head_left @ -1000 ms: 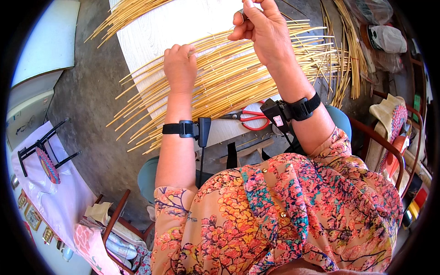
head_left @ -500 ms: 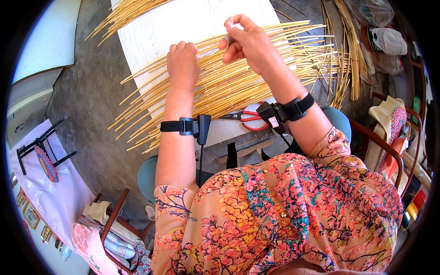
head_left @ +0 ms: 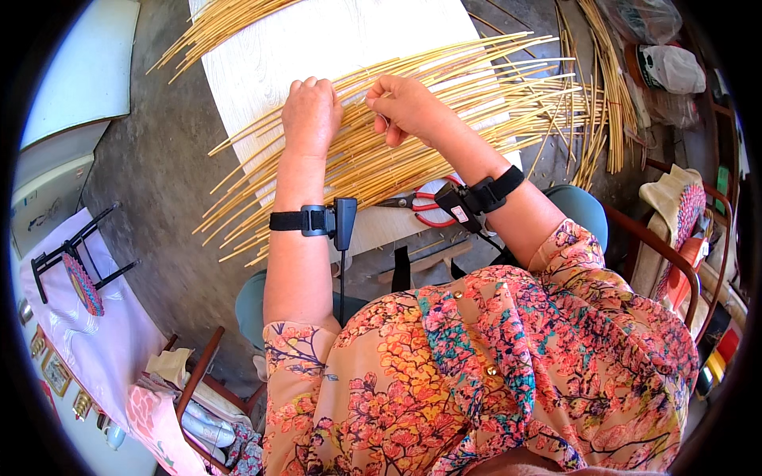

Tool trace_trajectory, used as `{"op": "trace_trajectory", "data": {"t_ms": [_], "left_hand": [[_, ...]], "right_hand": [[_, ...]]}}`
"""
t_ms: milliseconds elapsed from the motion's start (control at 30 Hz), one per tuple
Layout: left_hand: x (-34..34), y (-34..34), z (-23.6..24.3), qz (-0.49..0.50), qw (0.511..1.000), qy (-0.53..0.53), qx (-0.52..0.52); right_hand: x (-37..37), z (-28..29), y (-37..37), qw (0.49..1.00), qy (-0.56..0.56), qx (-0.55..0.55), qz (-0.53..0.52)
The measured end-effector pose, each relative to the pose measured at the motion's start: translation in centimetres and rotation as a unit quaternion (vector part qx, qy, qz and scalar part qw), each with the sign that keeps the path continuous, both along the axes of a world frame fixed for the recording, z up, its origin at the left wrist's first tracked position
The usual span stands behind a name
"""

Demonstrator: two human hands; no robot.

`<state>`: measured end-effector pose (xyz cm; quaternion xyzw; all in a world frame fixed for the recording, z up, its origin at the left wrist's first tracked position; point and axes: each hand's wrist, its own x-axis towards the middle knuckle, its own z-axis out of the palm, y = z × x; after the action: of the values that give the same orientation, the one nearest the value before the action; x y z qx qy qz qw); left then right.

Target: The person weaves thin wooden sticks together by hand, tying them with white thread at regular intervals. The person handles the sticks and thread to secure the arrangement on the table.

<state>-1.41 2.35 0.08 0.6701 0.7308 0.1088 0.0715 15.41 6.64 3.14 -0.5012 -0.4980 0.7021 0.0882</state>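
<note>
Thin yellow sticks (head_left: pixel 381 163), tied side by side with fine cross threads, spread as a mat over the white table (head_left: pixel 274 59). My left hand (head_left: pixel 311 115) is closed in a fist above the mat's left part, and whatever it grips is hidden behind the fingers. To its right, my right hand (head_left: pixel 403 109) hovers low over the far sticks, thumb and fingers pinched together. What lies in that pinch is too small to make out. Red-handled pliers (head_left: pixel 429 208) lie at the table's near edge, just beyond the mat.
Another bunch of sticks (head_left: pixel 218 32) lies at the table's far left. More long sticks (head_left: pixel 611 103) lean at the right, beside plastic bags (head_left: pixel 671 70). Wooden-armed chairs (head_left: pixel 651 242) flank me, and a pink-covered surface (head_left: pixel 95 317) stands at the left.
My right hand has come down and left, nearer my left hand, its raised fingers now pinched lower over the sticks. The left fist has shifted slightly left.
</note>
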Motion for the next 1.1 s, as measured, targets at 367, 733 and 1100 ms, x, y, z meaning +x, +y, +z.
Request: {"op": "trace_trajectory", "data": {"t_ms": [367,733,1100], "left_hand": [[-0.3,-0.6,0.0,-0.008,0.999,0.027,0.016],[-0.9,-0.5,0.1,0.005,0.999,-0.048,0.019],[-1.2,-0.2,1.7,0.056,0.974,-0.199,-0.089]], "right_hand": [[-0.6,0.1,-0.8,1.000,-0.022,0.010,0.007],[-0.8,0.0,-0.8,0.999,-0.030,0.008,0.026],[-1.1,-0.5,-1.2,1.000,-0.026,-0.001,0.013]]}}
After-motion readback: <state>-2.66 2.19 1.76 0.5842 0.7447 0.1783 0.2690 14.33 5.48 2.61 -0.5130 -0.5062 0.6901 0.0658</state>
